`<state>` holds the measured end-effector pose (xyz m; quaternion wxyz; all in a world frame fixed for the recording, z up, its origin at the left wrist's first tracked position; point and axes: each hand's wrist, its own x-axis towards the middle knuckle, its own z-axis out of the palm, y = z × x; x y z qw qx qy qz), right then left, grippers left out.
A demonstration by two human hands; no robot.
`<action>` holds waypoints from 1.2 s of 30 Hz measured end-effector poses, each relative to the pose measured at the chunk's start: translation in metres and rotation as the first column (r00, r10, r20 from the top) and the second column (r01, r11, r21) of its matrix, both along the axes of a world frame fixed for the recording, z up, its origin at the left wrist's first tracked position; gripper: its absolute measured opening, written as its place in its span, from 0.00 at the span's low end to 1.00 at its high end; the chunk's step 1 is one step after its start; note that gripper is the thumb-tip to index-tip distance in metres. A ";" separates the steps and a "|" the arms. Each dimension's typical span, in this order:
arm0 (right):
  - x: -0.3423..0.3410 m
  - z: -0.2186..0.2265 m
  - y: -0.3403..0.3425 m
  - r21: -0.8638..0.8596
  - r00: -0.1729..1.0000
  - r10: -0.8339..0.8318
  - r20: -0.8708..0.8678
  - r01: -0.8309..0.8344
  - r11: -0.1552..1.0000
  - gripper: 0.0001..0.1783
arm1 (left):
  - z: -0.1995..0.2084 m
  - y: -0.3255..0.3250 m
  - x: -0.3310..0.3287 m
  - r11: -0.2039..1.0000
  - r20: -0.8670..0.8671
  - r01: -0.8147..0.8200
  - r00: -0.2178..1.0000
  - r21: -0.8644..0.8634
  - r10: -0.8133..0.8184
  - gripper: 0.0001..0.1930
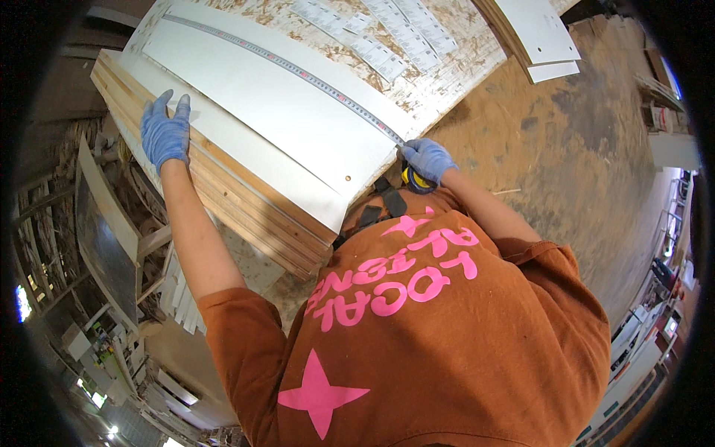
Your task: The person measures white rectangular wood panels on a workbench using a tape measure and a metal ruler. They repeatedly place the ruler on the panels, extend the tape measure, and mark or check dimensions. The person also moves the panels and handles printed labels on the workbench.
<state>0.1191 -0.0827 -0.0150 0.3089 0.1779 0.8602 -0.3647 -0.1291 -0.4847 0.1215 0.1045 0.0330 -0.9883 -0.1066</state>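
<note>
In a blue glove, my right hand (429,159) is closed around a tape measure (418,181) with a yellow and black case, at the near right corner of a white board (246,89). Its pulled-out blade (298,71) runs diagonally over that board to the far left. My left hand (165,131), gloved too, lies with fingers stretched on the left edge of the stacked boards (253,201), whose wooden sides show. A small hole marks the white panel near its front corner. My palm hides part of the tape case.
Several printed label sheets (376,37) lie on the chipboard top (454,74) beyond the white board. More white panels (532,33) are stacked at the far right. Dusty brown floor (566,141) spreads to the right; wood scraps and a leaning panel (104,216) crowd the left.
</note>
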 end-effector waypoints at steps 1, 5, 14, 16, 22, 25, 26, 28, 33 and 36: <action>-0.001 0.001 0.000 -0.002 1.000 0.001 0.005 -0.001 1.000 0.21 | 0.000 -0.001 -0.001 1.000 -0.001 0.004 1.000 -0.006 -0.004 0.27; -0.002 0.005 0.000 -0.006 1.000 0.023 0.001 -0.023 1.000 0.21 | 0.003 -0.003 0.001 1.000 0.003 -0.012 1.000 -0.006 0.012 0.27; -0.001 0.005 -0.001 -0.001 1.000 0.001 0.002 -0.001 1.000 0.22 | 0.003 0.000 0.001 1.000 0.019 0.000 1.000 -0.024 0.000 0.28; -0.003 0.006 0.000 -0.036 1.000 0.003 -0.003 -0.003 0.999 0.22 | 0.003 -0.001 0.001 0.998 0.005 0.006 1.000 -0.062 -0.006 0.27; -0.008 -0.002 -0.005 -0.560 0.976 -0.193 -0.104 0.103 0.822 0.20 | 0.006 0.004 0.006 0.999 -0.009 -0.005 1.000 -0.052 0.005 0.26; -0.020 -0.003 -0.011 -0.613 0.975 -0.195 -0.111 0.088 0.785 0.18 | 0.011 0.008 0.009 0.999 0.003 -0.016 1.000 -0.040 0.016 0.25; -0.025 0.017 -0.016 -0.629 0.974 -0.216 -0.069 0.126 0.767 0.19 | 0.011 0.008 0.010 0.999 0.005 -0.020 1.000 -0.034 0.020 0.25; -0.029 0.018 -0.018 -0.659 0.978 -0.206 0.012 0.163 0.735 0.19 | 0.011 0.009 0.011 0.999 -0.001 -0.030 1.000 -0.018 0.030 0.25; -0.035 0.038 -0.008 -0.672 0.988 -0.145 0.059 0.147 0.726 0.20 | 0.007 0.008 0.010 0.999 -0.021 -0.051 0.999 -0.019 0.050 0.24; -0.037 0.041 0.008 -0.692 0.987 -0.150 0.063 0.151 0.706 0.21 | 0.006 0.007 0.009 0.999 -0.035 -0.045 0.998 -0.018 0.044 0.24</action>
